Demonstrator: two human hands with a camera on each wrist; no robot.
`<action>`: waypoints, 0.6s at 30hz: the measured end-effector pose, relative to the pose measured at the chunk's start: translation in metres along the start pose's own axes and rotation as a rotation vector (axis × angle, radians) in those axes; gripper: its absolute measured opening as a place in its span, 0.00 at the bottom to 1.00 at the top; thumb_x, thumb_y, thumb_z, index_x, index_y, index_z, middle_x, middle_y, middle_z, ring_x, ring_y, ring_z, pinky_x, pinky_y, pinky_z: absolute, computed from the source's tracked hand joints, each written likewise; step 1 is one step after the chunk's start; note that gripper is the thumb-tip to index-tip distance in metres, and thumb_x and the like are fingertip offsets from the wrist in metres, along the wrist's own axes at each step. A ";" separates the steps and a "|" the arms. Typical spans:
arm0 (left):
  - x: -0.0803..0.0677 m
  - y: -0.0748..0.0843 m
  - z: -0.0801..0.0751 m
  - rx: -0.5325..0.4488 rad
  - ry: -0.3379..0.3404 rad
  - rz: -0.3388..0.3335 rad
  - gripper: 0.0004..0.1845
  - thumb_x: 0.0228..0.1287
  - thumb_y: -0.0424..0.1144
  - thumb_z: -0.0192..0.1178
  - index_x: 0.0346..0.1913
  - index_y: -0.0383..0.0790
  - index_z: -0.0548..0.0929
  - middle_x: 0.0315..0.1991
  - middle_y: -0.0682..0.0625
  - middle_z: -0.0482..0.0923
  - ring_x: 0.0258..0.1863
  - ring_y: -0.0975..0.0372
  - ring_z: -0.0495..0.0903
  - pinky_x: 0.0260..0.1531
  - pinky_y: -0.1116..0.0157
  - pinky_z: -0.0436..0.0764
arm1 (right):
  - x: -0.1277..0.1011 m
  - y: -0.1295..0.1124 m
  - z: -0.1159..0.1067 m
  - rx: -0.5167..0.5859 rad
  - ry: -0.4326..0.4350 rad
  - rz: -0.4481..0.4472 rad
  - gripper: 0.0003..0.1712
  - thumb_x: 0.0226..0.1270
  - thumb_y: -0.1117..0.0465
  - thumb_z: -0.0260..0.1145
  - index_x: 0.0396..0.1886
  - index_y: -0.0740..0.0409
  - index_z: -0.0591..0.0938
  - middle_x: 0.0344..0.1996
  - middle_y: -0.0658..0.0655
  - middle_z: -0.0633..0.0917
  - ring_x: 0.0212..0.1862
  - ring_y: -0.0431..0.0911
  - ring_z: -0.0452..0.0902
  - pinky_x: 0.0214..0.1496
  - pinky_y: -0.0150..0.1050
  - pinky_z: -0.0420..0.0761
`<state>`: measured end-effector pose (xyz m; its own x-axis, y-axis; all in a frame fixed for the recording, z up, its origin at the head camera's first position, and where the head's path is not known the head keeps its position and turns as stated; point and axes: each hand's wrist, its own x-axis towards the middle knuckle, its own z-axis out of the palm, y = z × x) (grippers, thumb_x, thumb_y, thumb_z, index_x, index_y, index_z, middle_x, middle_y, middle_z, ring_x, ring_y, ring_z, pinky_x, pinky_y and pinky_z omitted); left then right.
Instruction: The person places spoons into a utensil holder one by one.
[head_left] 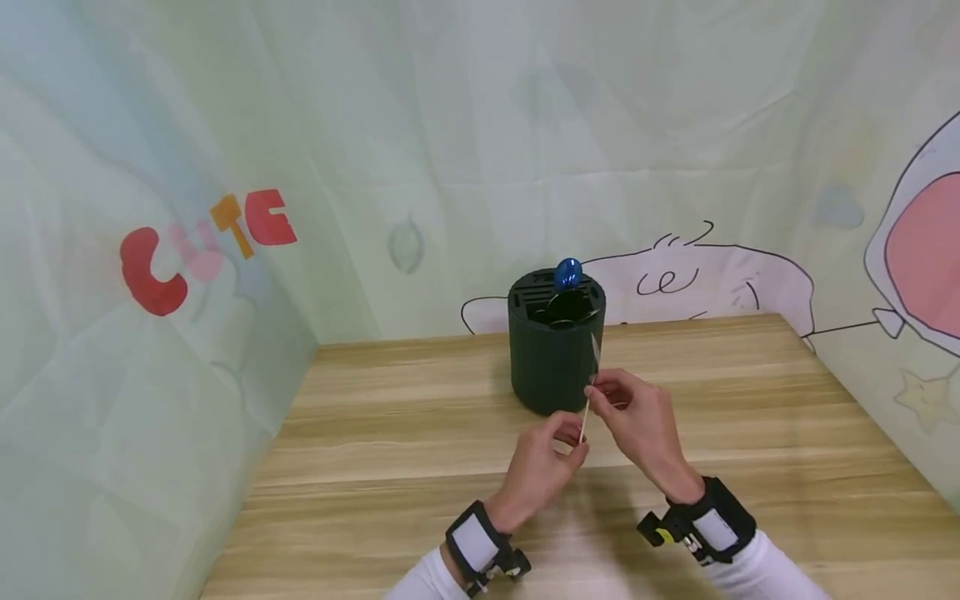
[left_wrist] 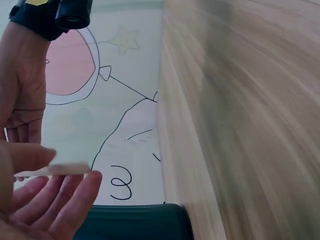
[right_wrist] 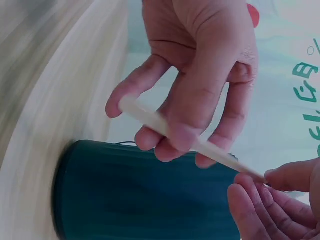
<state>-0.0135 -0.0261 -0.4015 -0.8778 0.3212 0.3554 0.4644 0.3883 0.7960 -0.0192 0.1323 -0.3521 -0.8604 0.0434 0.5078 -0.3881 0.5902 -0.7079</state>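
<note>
Both hands hold a slim utensil with a cream handle [right_wrist: 217, 152] in front of a dark green cylindrical utensil holder [head_left: 551, 367]. My left hand [head_left: 536, 462] pinches the lower end of the handle between thumb and fingers. Higher up, close to the neck, my right hand [head_left: 641, 417] pinches it with thumb and fingertips. The utensil's narrow, thin head [head_left: 597, 354] points up and away, overlapping the holder's right side in the head view. It is seen edge-on, so I cannot tell whether it is a knife or a spoon.
The holder stands at the back of the wood-grain table [head_left: 390, 433], its top slotted. Inside its larger opening are dark, round-edged utensils, and a shiny blue rounded head [head_left: 567, 273] rises above it. A printed cloth backdrop [head_left: 450, 125] encloses the table's back and sides.
</note>
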 end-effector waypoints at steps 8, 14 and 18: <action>0.006 0.005 -0.011 -0.211 0.015 -0.048 0.09 0.66 0.35 0.63 0.45 0.34 0.84 0.35 0.41 0.87 0.32 0.60 0.85 0.30 0.74 0.83 | 0.002 -0.008 -0.003 0.006 -0.054 -0.044 0.10 0.62 0.65 0.71 0.42 0.62 0.86 0.32 0.57 0.90 0.31 0.45 0.87 0.38 0.40 0.87; 0.011 0.009 -0.023 -0.218 0.031 -0.063 0.08 0.66 0.36 0.63 0.45 0.38 0.85 0.37 0.44 0.87 0.34 0.59 0.84 0.30 0.76 0.82 | 0.009 -0.014 -0.006 0.084 -0.083 -0.083 0.09 0.61 0.67 0.71 0.41 0.61 0.86 0.34 0.58 0.90 0.37 0.49 0.88 0.41 0.43 0.88; 0.018 0.014 -0.034 -0.200 0.032 -0.053 0.09 0.67 0.38 0.63 0.46 0.38 0.86 0.38 0.45 0.87 0.34 0.58 0.84 0.30 0.75 0.82 | 0.020 -0.023 -0.011 0.176 -0.145 -0.077 0.08 0.64 0.66 0.69 0.42 0.61 0.85 0.37 0.59 0.89 0.43 0.53 0.87 0.44 0.45 0.87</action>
<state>-0.0270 -0.0440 -0.3667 -0.9052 0.2759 0.3232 0.3876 0.2239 0.8942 -0.0234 0.1282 -0.3204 -0.8596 -0.1196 0.4968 -0.4948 0.4374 -0.7509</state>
